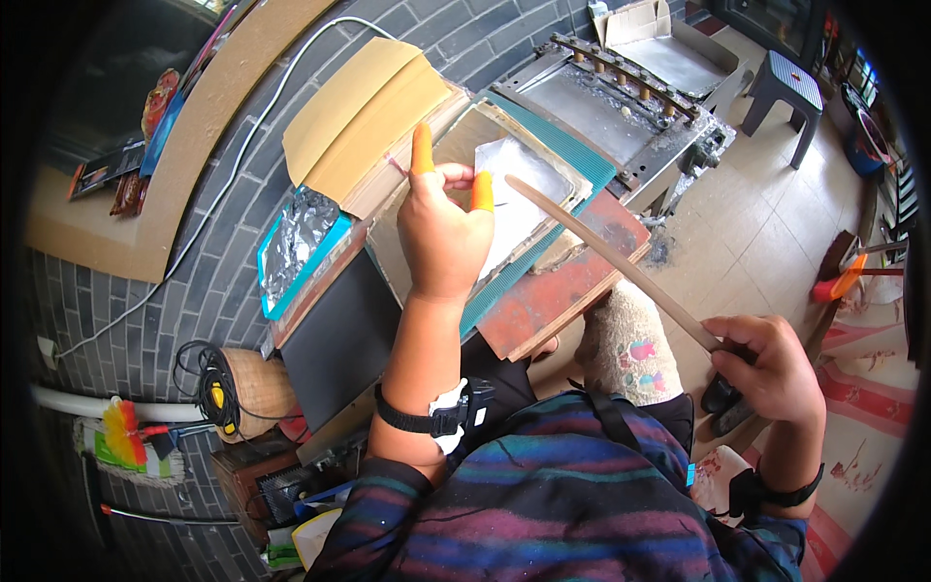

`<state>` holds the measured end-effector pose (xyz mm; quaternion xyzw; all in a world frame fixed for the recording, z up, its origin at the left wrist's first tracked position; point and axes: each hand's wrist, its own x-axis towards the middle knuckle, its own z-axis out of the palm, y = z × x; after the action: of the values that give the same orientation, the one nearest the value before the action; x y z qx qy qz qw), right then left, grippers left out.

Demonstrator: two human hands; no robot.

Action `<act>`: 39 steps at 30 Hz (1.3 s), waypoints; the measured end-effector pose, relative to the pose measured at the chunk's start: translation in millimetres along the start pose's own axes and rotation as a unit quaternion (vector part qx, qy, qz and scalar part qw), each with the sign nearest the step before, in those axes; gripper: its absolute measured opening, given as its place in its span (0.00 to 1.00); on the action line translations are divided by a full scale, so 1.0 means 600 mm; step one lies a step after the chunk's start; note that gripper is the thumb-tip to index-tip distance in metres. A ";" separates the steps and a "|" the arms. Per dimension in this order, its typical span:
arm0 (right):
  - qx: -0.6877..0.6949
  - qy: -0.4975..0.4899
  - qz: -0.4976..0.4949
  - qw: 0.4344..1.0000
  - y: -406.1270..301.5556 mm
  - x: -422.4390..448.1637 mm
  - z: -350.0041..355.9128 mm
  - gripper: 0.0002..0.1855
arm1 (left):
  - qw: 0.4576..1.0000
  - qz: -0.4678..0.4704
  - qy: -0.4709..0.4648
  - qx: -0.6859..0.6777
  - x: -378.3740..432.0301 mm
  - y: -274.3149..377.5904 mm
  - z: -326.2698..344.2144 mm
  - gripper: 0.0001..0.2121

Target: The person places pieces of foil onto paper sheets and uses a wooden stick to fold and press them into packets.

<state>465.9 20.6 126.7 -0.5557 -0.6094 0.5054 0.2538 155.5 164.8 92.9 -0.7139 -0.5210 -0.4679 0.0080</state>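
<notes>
My right hand (767, 367) grips the near end of a long, thin wooden stick (611, 251). The stick slants up and left, its rounded tip over a white sheet (534, 167). Orange finger cots cover the thumb and forefinger of my left hand (445, 233). Those fingers are spread, and nothing shows between them. Beneath the left hand lies a worn flat pad (454, 149) bearing the white sheet, partly hidden by that hand. A teal ribbed mat (600, 161) extends under the pad on a reddish wooden board (564, 291).
Left of the pad stand a folded cardboard box (364, 116) and a blue tray (273, 309) of crumpled silvery foil (298, 240). A metal machine (596, 109) with a bolted bar stands beyond the board. A plastic stool (785, 87) is farther right. A towel (633, 349) covers my knee.
</notes>
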 end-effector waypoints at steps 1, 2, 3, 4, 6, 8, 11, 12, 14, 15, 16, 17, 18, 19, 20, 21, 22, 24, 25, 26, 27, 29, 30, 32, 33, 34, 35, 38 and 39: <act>-0.022 0.001 -0.033 0.999 0.007 -0.005 -0.007 0.12 | 1.000 -0.004 -0.003 -0.004 -0.001 0.000 0.000 0.34; -0.044 0.001 -0.065 0.997 0.018 -0.011 -0.018 0.12 | 1.000 -0.013 -0.020 -0.017 -0.003 0.002 0.000 0.34; -0.065 0.001 -0.098 0.993 0.022 -0.017 -0.024 0.12 | 0.999 -0.023 -0.038 -0.030 -0.005 0.006 0.001 0.34; -0.005 0.000 -0.039 0.999 0.008 -0.025 -0.026 0.13 | 0.997 -0.033 -0.055 -0.043 -0.006 0.009 0.003 0.34; -0.053 0.005 -0.058 0.997 0.014 -0.036 -0.036 0.13 | 0.998 0.001 -0.057 0.008 -0.013 0.004 0.013 0.35; -0.068 0.013 -0.067 0.995 0.017 -0.044 -0.037 0.15 | 0.996 0.054 -0.051 0.043 -0.020 0.000 0.025 0.37; -0.052 0.050 -0.060 0.996 0.026 -0.057 -0.036 0.15 | 0.994 0.080 -0.048 0.051 -0.030 0.007 0.043 0.38; -0.039 0.060 -0.051 0.996 0.028 -0.060 -0.036 0.15 | 0.993 0.073 -0.062 0.071 -0.031 0.010 0.045 0.39; -0.011 0.080 -0.033 0.996 0.030 -0.066 -0.035 0.15 | 0.991 0.074 -0.067 0.092 -0.032 0.014 0.052 0.39; -0.013 0.081 -0.036 0.996 0.031 -0.069 -0.036 0.16 | 0.989 0.073 -0.069 0.104 -0.033 0.014 0.053 0.40; -0.014 0.082 -0.038 0.996 0.033 -0.073 -0.038 0.16 | 0.990 0.064 -0.076 0.104 -0.033 0.014 0.053 0.40; -0.015 0.082 -0.041 0.996 0.034 -0.076 -0.040 0.16 | 0.990 0.055 -0.083 0.105 -0.034 0.014 0.053 0.40; -0.028 0.078 -0.043 0.996 0.036 -0.081 -0.043 0.16 | 0.989 0.045 -0.091 0.105 -0.035 0.014 0.053 0.40; -0.041 0.074 -0.045 0.995 0.038 -0.085 -0.047 0.16 | 0.990 0.041 -0.088 0.107 -0.036 0.012 0.053 0.40; -0.054 0.069 -0.047 0.995 0.038 -0.087 -0.049 0.17 | 0.990 0.036 -0.085 0.109 -0.036 0.011 0.054 0.41; -0.043 0.062 -0.043 0.996 0.037 -0.089 -0.048 0.16 | 0.990 0.033 -0.083 0.110 -0.036 0.010 0.055 0.41; -0.031 0.055 -0.039 0.997 0.036 -0.090 -0.047 0.16 | 0.989 0.034 -0.082 0.116 -0.036 0.010 0.055 0.41; -0.031 0.044 -0.046 0.997 0.037 -0.090 -0.046 0.15 | 0.988 0.034 -0.078 0.127 -0.037 0.010 0.057 0.41; -0.042 0.041 -0.058 0.997 0.040 -0.089 -0.045 0.15 | 0.988 0.033 -0.078 0.127 -0.037 0.010 0.057 0.41; -0.053 0.038 -0.070 0.995 0.042 -0.087 -0.045 0.15 | 0.988 0.033 -0.078 0.126 -0.037 0.010 0.057 0.41; -0.054 0.036 -0.076 0.995 0.043 -0.085 -0.044 0.15 | 0.988 0.032 -0.078 0.126 -0.038 0.010 0.057 0.41; -0.057 0.032 -0.089 0.994 0.044 -0.081 -0.045 0.15 | 0.990 0.021 -0.083 0.113 -0.038 0.012 0.056 0.40; -0.056 0.029 -0.085 0.994 0.043 -0.080 -0.045 0.15 | 0.991 0.016 -0.086 0.105 -0.038 0.013 0.056 0.40; -0.053 0.023 -0.077 0.995 0.039 -0.076 -0.045 0.15 | 0.992 0.035 -0.091 0.080 -0.039 0.012 0.054 0.38; -0.057 0.023 -0.076 0.995 0.038 -0.074 -0.044 0.14 | 0.992 0.045 -0.094 0.067 -0.040 0.012 0.053 0.37; -0.060 0.024 -0.075 0.995 0.038 -0.071 -0.042 0.14 | 0.992 0.052 -0.094 0.065 -0.041 0.013 0.051 0.36; -0.063 0.024 -0.073 0.995 0.037 -0.068 -0.041 0.14 | 0.992 0.059 -0.095 0.062 -0.042 0.014 0.050 0.36; -0.061 0.026 -0.081 0.995 0.031 -0.062 -0.039 0.13 | 0.992 0.060 -0.096 0.057 -0.044 0.017 0.047 0.35; -0.050 0.029 -0.070 0.996 0.028 -0.061 -0.038 0.13 | 0.992 0.058 -0.096 0.055 -0.044 0.017 0.046 0.35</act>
<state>502.3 -8.1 128.8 -0.5378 -0.6640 0.4390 0.2777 181.0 154.2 64.5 -0.7828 -0.5022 -0.3666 0.0244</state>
